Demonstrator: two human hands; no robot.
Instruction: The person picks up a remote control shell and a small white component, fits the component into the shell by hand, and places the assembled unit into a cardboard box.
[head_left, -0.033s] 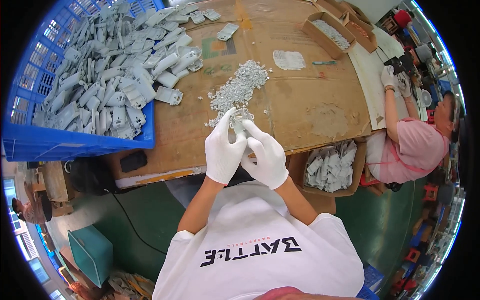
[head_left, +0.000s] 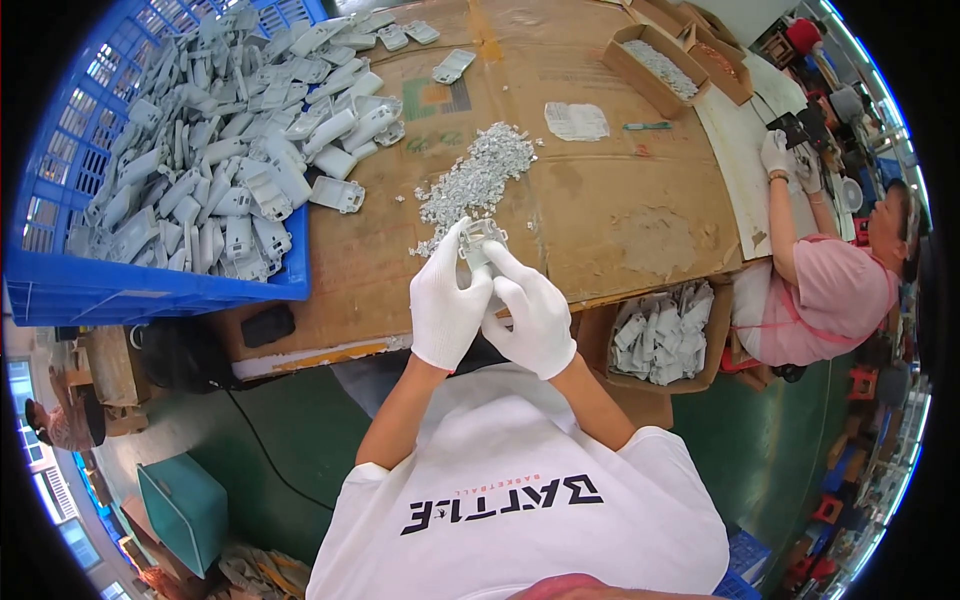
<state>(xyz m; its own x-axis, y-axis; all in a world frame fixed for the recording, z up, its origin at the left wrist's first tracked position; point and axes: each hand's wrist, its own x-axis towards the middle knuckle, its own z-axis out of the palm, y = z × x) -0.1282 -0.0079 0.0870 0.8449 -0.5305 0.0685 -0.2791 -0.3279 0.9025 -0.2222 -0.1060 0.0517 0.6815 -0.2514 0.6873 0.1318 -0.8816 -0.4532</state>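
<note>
Both my hands wear white gloves and meet over the front edge of the cardboard-covered table. My left hand point(head_left: 447, 300) is closed on the left side of a pale grey plastic housing point(head_left: 482, 236). From the other side my right hand point(head_left: 532, 312) grips the same housing, its fingers bent close to the left ones. The upper end of the housing shows an open frame; its lower part is hidden by my fingers. Just beyond it lies a heap of small clear-grey plastic pieces point(head_left: 480, 175).
A blue crate point(head_left: 150, 300) at the left overflows with similar housings. At the far right stand cardboard boxes of small parts point(head_left: 655, 65). An open carton point(head_left: 662, 335) of white pieces sits below the table edge. A co-worker in pink point(head_left: 820, 300) works at the right.
</note>
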